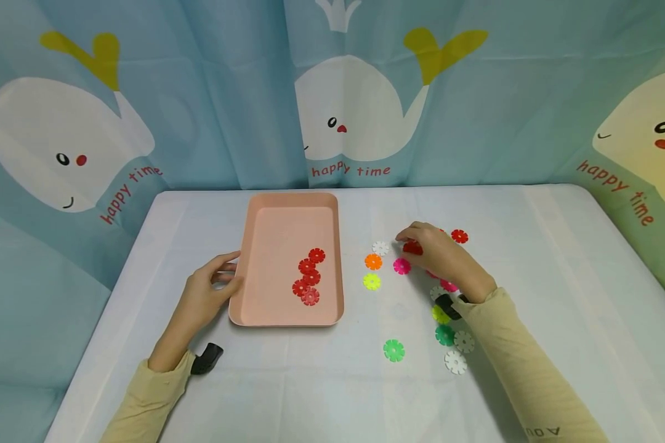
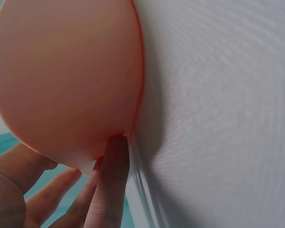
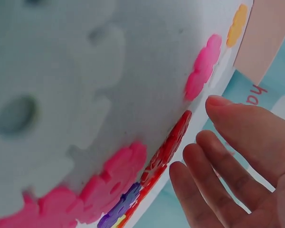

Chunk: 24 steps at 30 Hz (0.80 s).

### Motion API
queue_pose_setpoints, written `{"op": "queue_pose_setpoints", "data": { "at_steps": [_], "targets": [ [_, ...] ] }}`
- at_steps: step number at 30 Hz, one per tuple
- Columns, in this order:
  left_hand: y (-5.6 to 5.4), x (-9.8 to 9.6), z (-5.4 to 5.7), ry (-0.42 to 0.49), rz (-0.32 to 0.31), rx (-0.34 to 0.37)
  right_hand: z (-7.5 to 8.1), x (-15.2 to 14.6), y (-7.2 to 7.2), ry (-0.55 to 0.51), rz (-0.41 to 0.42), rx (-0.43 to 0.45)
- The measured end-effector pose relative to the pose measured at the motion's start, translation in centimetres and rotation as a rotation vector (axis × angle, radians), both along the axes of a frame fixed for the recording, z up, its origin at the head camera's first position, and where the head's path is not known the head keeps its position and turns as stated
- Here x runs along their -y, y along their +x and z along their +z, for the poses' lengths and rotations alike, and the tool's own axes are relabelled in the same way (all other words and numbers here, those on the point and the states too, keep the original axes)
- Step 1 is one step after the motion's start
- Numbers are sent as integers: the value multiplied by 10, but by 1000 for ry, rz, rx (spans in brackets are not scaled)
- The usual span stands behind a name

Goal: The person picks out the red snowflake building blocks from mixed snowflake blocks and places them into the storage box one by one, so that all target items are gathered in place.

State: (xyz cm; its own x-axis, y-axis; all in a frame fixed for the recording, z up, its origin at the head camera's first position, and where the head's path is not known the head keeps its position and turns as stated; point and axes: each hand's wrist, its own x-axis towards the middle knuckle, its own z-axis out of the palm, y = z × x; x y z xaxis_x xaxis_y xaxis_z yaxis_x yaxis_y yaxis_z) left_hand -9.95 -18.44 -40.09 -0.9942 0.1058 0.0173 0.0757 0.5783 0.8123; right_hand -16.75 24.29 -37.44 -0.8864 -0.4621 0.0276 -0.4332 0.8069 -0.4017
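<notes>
Counts, left to right: one left hand (image 1: 207,289); one tray (image 1: 285,231); five red discs (image 1: 306,266) in it, lower right. Beyond the tray, a rough column: one white disc (image 1: 380,248), one orange disc (image 1: 374,261), one yellow disc (image 1: 372,282). Nearer the front, one light green disc (image 1: 394,351). Then one right hand (image 1: 440,252) and a partly covered cluster; its total cannot be told. At the cluster's near end, one dark green disc (image 1: 445,335) and two pale discs (image 1: 455,362).

Grip: left fingers and thumb apart, touching the tray's left side. Right thumb and fingers apart; a dark red piece (image 1: 412,247) shows between them, contact unclear.

Looks: tray pale pink, shallow, round-cornered, flat on the table (image 1: 310,381). Discs flat, notched at the edge; those in the tray form an overlapping chain, the nearest one paler.
</notes>
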Motion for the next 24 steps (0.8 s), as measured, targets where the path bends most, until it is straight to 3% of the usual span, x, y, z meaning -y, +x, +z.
{"op": "queue_pose_setpoints", "data": {
  "at_steps": [24],
  "targets": [
    [-1,1,-2,6,-1,10,0,-7,-8,18,-44,99]
  ]
}}
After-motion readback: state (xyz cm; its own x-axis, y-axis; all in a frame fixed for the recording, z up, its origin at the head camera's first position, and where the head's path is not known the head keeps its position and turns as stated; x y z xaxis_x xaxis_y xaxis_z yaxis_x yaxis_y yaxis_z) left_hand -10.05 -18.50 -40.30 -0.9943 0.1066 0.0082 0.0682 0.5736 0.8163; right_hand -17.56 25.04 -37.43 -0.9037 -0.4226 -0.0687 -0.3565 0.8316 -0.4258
